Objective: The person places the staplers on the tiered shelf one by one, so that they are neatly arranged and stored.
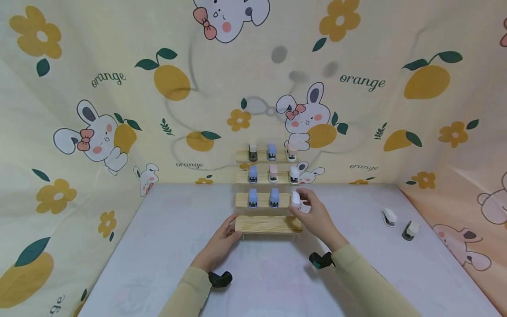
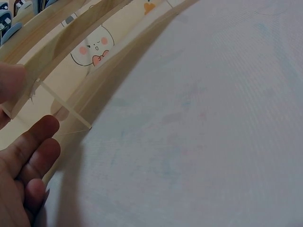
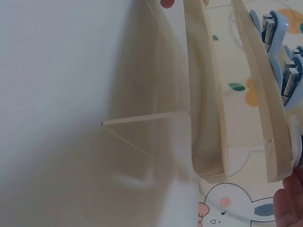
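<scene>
A stepped wooden display rack (image 1: 268, 225) stands at the middle back of the table. My left hand (image 1: 218, 245) holds the left end of its lowest, bare step, thumb at the front edge. At the right end of the step above, my right hand (image 1: 317, 221) pinches a white mini stapler (image 1: 295, 199) between thumb and fingers. Two blue mini staplers, one in the middle (image 1: 274, 198) and one at the left (image 1: 252, 198), share that step. In the right wrist view, fingertips (image 3: 286, 208) show beside the step's end, and the stapler is mostly cut off by the frame.
The upper steps carry more mini staplers, including a pink one (image 1: 273, 173) and a dark-based one (image 1: 253, 152). Two loose staplers, one white (image 1: 390, 217) and one dark and white (image 1: 411, 230), lie at the right. A patterned cloth (image 1: 222, 110) hangs behind.
</scene>
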`<state>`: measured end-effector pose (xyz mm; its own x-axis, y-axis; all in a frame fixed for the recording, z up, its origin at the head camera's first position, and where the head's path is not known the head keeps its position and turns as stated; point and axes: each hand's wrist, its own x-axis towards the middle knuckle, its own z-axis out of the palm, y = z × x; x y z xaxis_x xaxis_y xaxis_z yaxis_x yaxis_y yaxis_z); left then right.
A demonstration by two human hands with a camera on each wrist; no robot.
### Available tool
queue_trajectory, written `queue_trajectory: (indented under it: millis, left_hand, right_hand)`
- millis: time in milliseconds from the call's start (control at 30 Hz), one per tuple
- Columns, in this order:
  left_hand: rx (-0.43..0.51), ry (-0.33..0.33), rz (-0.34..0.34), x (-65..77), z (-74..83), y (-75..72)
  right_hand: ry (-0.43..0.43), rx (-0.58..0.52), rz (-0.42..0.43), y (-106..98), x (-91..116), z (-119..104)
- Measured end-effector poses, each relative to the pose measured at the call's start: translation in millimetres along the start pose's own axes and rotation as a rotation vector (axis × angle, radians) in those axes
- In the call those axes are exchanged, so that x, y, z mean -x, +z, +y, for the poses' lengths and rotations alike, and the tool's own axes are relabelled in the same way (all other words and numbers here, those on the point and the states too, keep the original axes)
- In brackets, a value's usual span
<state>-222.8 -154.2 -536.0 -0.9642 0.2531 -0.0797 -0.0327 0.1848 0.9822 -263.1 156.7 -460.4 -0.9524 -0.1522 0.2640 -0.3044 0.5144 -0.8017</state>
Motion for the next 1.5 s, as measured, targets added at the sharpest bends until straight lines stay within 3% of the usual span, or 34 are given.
queue_trajectory:
  millis: [367,800,1067,1333,1500]
  left_hand:
    - [0.037,0.001,-0.009,1.5,2.6,0.5]
    - [0.020,-0.007,-0.028,0.6,-1.4,-1.6]
    - [-0.018,-0.020,0.000,-0.2,1.2,0.6]
    - [-0.020,-0.028,0.008,-1.2,1.0,0.5]
    - [-0.036,-0.026,0.011,-0.7,-0.6,-0.1]
  right_hand:
    - [0.018,0.008,-0.030,3.2,-1.8,2.3]
    - [0.017,0.071,-0.048,-0.7,3.1,6.5]
    - [-0.013,0.102,0.003,-0.3,3.7,7.9]
    - [-0.095,0.144,0.131,2.6,6.1,3.0]
    - [-0.062,0.160,0.173,5.2,6.7,-1.7]
